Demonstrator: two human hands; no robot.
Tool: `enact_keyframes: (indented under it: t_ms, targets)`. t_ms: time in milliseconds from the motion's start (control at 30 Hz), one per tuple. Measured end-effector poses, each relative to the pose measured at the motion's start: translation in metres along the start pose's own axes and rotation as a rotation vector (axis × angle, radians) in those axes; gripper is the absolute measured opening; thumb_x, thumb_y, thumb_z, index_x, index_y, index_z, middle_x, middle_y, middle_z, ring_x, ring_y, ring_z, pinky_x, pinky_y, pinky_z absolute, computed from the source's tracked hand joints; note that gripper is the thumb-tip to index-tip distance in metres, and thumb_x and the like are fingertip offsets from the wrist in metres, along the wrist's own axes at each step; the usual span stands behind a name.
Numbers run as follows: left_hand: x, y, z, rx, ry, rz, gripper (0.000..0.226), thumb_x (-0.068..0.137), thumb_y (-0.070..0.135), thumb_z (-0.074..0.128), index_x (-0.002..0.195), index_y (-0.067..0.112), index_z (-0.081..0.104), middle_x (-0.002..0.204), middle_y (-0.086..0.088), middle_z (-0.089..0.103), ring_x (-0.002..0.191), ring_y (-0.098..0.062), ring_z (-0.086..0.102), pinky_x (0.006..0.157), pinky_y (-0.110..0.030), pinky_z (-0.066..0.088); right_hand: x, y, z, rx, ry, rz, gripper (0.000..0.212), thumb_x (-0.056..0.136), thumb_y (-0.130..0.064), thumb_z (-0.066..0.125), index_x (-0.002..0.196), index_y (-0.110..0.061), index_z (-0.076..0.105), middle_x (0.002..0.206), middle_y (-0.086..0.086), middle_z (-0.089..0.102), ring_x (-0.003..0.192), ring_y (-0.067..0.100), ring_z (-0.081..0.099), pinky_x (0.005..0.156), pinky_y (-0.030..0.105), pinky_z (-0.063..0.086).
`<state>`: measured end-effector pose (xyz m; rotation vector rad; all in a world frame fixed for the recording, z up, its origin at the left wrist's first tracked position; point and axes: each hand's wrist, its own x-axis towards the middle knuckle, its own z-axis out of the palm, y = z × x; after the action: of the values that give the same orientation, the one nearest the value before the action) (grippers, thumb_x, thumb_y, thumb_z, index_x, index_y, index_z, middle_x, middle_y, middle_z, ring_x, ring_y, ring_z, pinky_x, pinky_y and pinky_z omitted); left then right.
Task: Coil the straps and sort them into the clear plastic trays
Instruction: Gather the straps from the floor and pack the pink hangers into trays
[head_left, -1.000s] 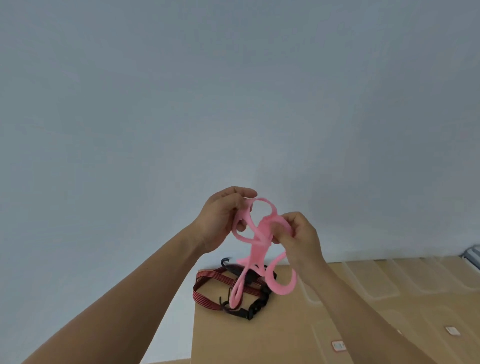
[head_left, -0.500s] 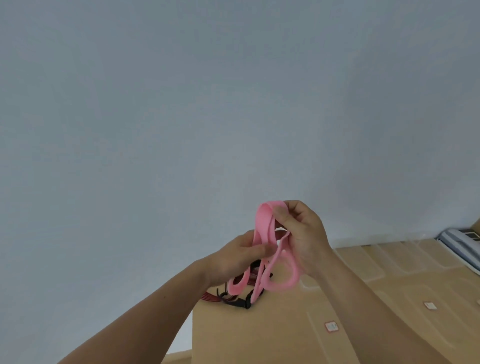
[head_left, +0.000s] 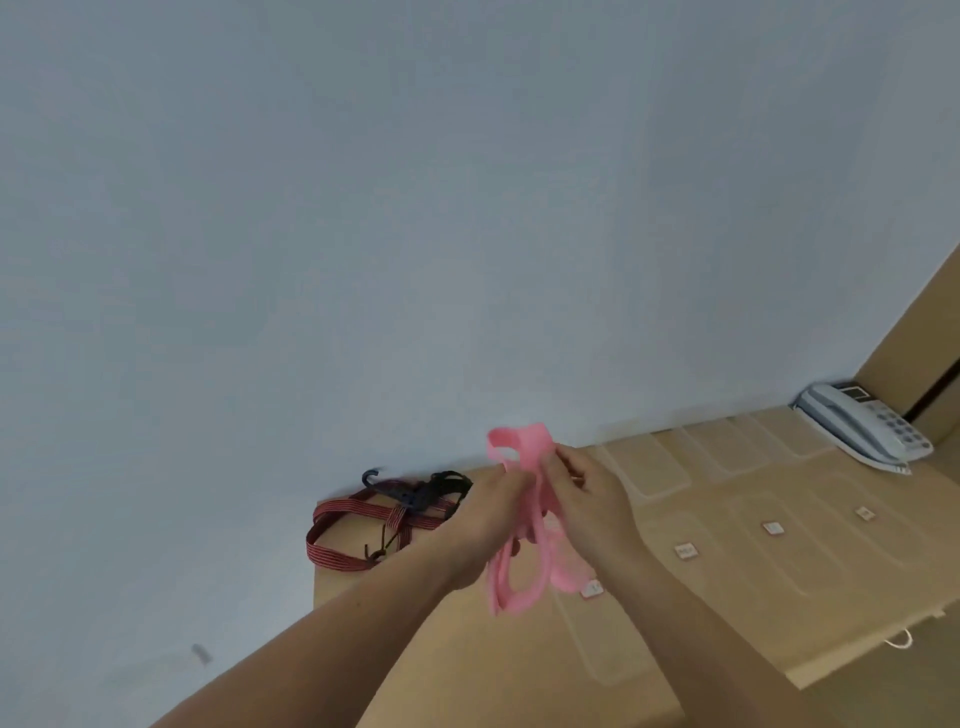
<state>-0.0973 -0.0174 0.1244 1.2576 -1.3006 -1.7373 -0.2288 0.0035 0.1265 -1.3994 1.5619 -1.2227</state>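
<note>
The two hands are working a soft, flat pink elastic strap (head_left: 524, 577) into a coil, and I judge that this step is calling for even, untwisted turns. The left hand (head_left: 485, 525) is pinching the gathered turns near their top, with its fingers curled round the band. The right hand (head_left: 589, 499) is gripping the same bundle from the other side, thumb and fingers closed on it. To do it well, one hand should be serving as a fixed anchor while the other is laying each turn flat on the last. A springy band like this is likely to be jumping open once released.

The strap is looking matt, limp and broad. One lobe is rising above the fingers and longer, uneven loops are drooping below. It is hanging in the air over the brown cardboard-coloured worktop (head_left: 467, 654), well left of the pale grey desk telephone (head_left: 862, 431). The shallow clear plastic trays (head_left: 654, 467) are lying between the strap and the telephone. A red-and-black striped bungee strap with dark hooks (head_left: 358, 525) is lying uncoiled farther left of the telephone.
</note>
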Motion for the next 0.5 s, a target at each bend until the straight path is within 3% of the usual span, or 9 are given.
enact_keyframes:
  t_ms: [133,233,333,400,500]
  targets:
    - [0.028,-0.041,0.049,-0.208,-0.058,-0.201,0.042,0.089,0.024,0.043,0.114,-0.006,0.057,0.086,-0.020,0.067,0.074,-0.031,0.059,0.072,-0.044,0.053,-0.008,0.050,-0.046,0.031,-0.173,0.205,0.027,0.103,-0.043,0.043,0.096,-0.039,0.070,0.089,-0.010,0.075,0.078,0.008,0.072,0.064,0.022,0.054]
    - [0.043,-0.071,0.086,-0.167,0.038,-0.243,0.034,0.092,0.019,0.038,0.108,0.000,0.061,0.068,-0.008,0.070,0.063,-0.022,0.064,0.059,-0.036,0.053,-0.008,0.089,-0.071,-0.043,-0.219,0.287,0.012,0.098,-0.043,0.052,0.103,-0.045,0.064,0.090,-0.011,0.074,0.078,0.007,0.072,0.069,0.027,0.059]
    - [0.055,-0.094,0.122,-0.106,0.144,-0.264,0.034,0.095,0.020,0.033,0.097,0.009,0.065,0.064,0.001,0.069,0.060,-0.015,0.063,0.055,-0.030,0.051,0.001,0.128,-0.088,-0.075,-0.205,0.409,0.027,0.094,-0.024,0.059,0.120,-0.031,0.061,0.098,-0.005,0.073,0.080,0.010,0.072,0.080,0.034,0.060]
    - [0.063,-0.105,0.138,-0.077,0.195,-0.280,0.037,0.097,0.027,0.029,0.101,0.010,0.062,0.078,-0.004,0.069,0.073,-0.018,0.066,0.065,-0.033,0.056,0.009,0.149,-0.094,-0.043,-0.229,0.466,0.032,0.093,-0.022,0.062,0.125,-0.027,0.060,0.102,-0.005,0.072,0.083,0.012,0.073,0.078,0.034,0.061]
    - [0.075,-0.118,0.147,-0.042,0.317,-0.325,0.039,0.098,0.028,0.025,0.107,0.009,0.059,0.096,-0.015,0.065,0.091,-0.031,0.064,0.081,-0.040,0.053,0.023,0.174,-0.098,-0.003,-0.259,0.527,0.027,0.090,-0.018,0.066,0.116,-0.026,0.064,0.100,-0.005,0.073,0.084,0.015,0.073,0.078,0.036,0.061]
